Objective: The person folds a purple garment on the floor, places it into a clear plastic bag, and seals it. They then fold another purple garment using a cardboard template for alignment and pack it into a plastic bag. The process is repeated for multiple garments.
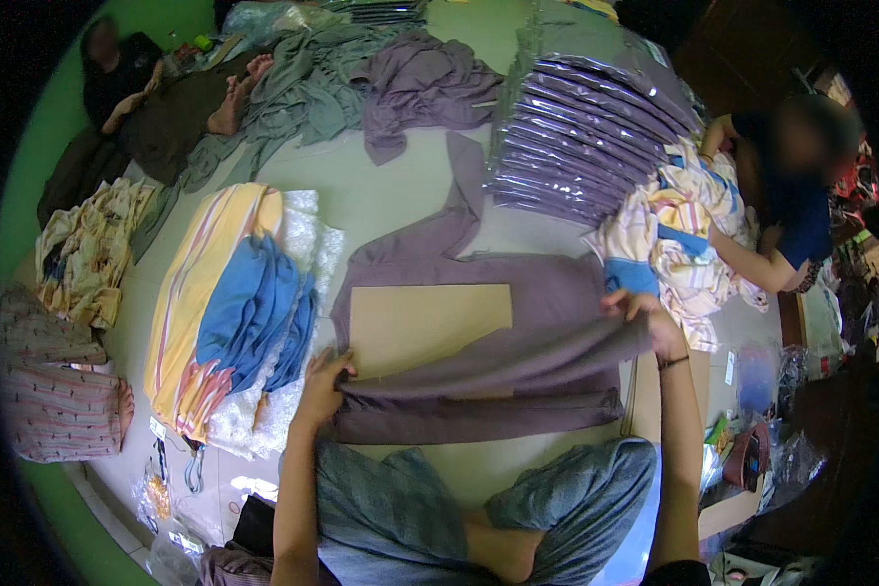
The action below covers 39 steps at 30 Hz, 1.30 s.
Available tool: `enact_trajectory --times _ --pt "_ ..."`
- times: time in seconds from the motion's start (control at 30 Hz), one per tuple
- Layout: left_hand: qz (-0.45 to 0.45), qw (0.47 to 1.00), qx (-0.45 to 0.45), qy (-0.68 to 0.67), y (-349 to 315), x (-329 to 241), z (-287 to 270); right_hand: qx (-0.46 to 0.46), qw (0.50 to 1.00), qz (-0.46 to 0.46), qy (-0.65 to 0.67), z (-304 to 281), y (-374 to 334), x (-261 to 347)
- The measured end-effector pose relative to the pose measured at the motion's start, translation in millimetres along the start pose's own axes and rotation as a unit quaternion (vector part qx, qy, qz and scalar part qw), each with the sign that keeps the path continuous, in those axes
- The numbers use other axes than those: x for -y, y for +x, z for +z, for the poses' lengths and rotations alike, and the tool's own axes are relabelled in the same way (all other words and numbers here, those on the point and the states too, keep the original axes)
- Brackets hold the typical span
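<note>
A mauve garment (557,278) lies spread on the floor (400,195), with a flat tan cardboard sheet (425,317) on top of it. A lifted fold (498,356) of the garment has its long axis running left to right across the sheet's near part. The left hand (322,388) pinches one end, just beside the sheet's near-left corner; the right hand (649,317) grasps the other end, right of the sheet and farther from it.
</note>
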<state>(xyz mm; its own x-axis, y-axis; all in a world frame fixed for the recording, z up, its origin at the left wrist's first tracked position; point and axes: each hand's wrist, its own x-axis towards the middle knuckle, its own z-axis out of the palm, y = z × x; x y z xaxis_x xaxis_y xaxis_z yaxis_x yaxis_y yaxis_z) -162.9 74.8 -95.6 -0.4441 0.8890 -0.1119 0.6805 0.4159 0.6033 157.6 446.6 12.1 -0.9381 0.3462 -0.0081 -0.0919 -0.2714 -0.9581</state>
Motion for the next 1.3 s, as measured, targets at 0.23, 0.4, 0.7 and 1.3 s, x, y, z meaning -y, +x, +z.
enact_trajectory --times 0.23,0.4,0.7,1.3 --pt "0.050 0.995 -0.063 0.064 -7 -20 2 -0.232 0.894 0.262 -0.280 -21 -113 -62" --pt "0.038 0.980 -0.128 0.146 -9 -41 3 -0.243 0.800 0.332 -0.437 19 -94 -100" --pt "0.064 0.978 -0.097 0.171 -12 -40 23 -0.335 0.773 0.229 -0.487 24 -76 -126" --pt "-0.006 0.993 -0.108 0.037 -15 -41 25 -0.282 0.885 0.066 -0.363 23 -85 -103"
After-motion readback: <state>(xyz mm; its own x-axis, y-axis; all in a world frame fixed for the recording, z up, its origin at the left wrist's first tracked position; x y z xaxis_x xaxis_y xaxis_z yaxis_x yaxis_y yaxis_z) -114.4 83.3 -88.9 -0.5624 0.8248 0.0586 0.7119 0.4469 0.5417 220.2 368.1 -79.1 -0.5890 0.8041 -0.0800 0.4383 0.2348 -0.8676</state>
